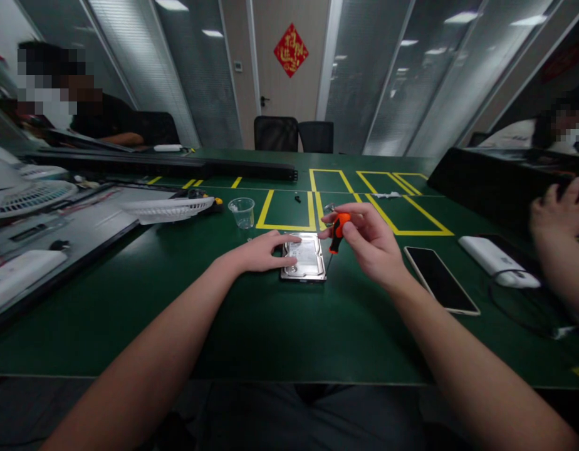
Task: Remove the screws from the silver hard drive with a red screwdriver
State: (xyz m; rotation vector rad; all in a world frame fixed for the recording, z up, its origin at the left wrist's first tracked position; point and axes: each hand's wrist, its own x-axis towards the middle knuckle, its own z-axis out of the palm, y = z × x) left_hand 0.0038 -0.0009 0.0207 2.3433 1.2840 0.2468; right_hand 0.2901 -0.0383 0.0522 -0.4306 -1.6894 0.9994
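A silver hard drive (308, 258) lies flat on the green table. My left hand (266, 250) reaches over its left side, thumb and forefinger spread apart and resting on its top face. My right hand (371, 241) grips a small orange and black screwdriver (339, 233) by the handle. The thin shaft points down, with its tip close to the drive's near right corner; whether it touches cannot be made out. Just behind the drive, a small metal piece (329, 208) shows by my right fingertips. A clear plastic cup (242, 212) stands beyond my left hand.
A phone (440, 280) and a white power bank (499, 260) with a cable lie at right, near another person's hand (559, 213). White fan grilles (170, 208) and a large flat panel (96, 216) occupy the left. A long black bar (177, 168) crosses behind. Another person sits far left.
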